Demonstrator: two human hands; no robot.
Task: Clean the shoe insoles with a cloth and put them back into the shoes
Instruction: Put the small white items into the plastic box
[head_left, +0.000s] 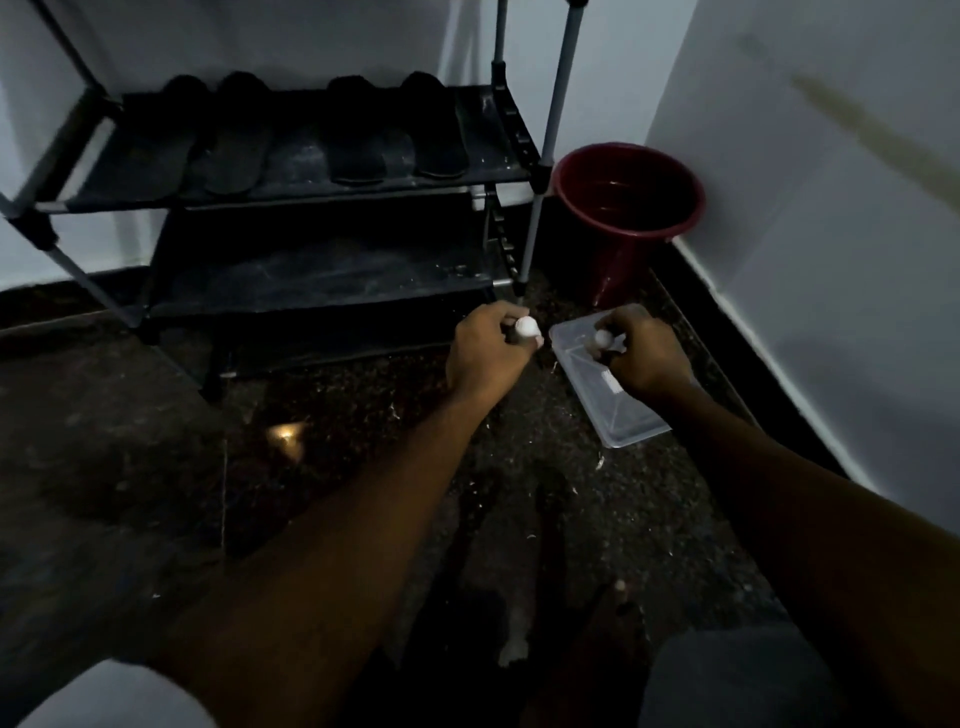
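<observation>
Fingers of the left hand (488, 353) curl round a small white-tipped object (528, 327), too dim to identify. The right hand (649, 358) grips a second white-tipped object (603, 339) above a clear plastic tray (623, 423) on the dark speckled floor (363, 467). Behind, four dark shoes (239, 140), perhaps insoles, lie on the upper shelf of the rack (540, 166). A red bucket (623, 265) stands in the corner of the white walls (831, 234).
</observation>
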